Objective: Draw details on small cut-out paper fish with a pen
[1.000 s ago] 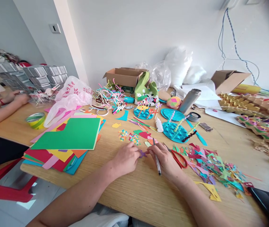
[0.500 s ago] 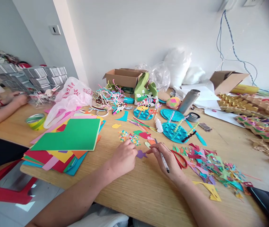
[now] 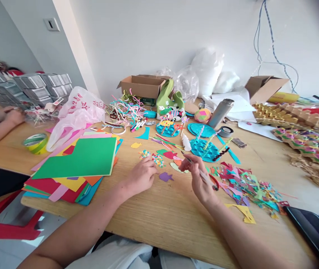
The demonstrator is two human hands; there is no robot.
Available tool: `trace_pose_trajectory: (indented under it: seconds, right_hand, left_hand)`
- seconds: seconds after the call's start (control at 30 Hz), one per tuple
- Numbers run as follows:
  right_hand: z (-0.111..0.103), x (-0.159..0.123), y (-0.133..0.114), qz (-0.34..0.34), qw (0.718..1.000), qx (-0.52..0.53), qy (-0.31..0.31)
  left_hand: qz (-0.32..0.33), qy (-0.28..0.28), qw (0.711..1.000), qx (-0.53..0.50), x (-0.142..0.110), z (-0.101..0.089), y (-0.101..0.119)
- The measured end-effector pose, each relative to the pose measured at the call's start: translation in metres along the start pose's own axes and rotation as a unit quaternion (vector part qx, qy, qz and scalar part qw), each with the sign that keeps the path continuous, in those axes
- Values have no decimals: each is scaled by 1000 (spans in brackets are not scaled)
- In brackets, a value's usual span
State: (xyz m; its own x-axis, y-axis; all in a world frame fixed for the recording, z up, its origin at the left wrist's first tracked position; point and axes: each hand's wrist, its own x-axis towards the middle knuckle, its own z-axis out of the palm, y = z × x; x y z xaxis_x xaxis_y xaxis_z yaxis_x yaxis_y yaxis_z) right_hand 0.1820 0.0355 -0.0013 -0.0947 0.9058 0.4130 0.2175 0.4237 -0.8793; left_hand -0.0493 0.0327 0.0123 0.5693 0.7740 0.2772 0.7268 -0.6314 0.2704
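My right hand [image 3: 200,178] is closed around a pen [image 3: 205,178], held slantwise over the table. Behind that hand lie red-handled scissors [image 3: 214,182], partly hidden. My left hand [image 3: 143,175] rests with curled fingers beside a pile of small coloured dots [image 3: 157,160]; whatever may be between its fingertips is hidden. A purple paper fish [image 3: 165,176] lies flat between my hands, touched by neither. Just beyond it are more cut-out fish: a red one [image 3: 170,155], an orange one [image 3: 177,162] and a pale green one [image 3: 175,167]. A yellow fish [image 3: 136,145] lies farther left.
Stacked coloured paper [image 3: 76,160] and tape [image 3: 35,143] are at left, paper scraps [image 3: 249,183] at right. Blue craft discs [image 3: 205,150], a steel flask [image 3: 221,113] and pipe cleaners [image 3: 125,108] stand behind. Another person's hands [image 3: 13,116] are at far left.
My right hand has lifted away from the purple fish and turned, with the pen still in it. My left hand has drawn slightly left, off the fish. The view has shifted a little.
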Motion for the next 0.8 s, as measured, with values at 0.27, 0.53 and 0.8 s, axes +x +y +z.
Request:
trace_pose_trajectory:
  seconds: [0.27,0.53,0.8]
  right_hand:
    - [11,12,-19,199,969,132,-63]
    - [29,18,-21,222,963,141,-68]
    - [37,14,-8,195,972,110,-65]
  left_hand:
    - [35,7,999,-40,-5,7,-8]
    - [41,-10,998,-45,-3,12,-11]
    - [36,-36,998,-26,-3,11,-12]
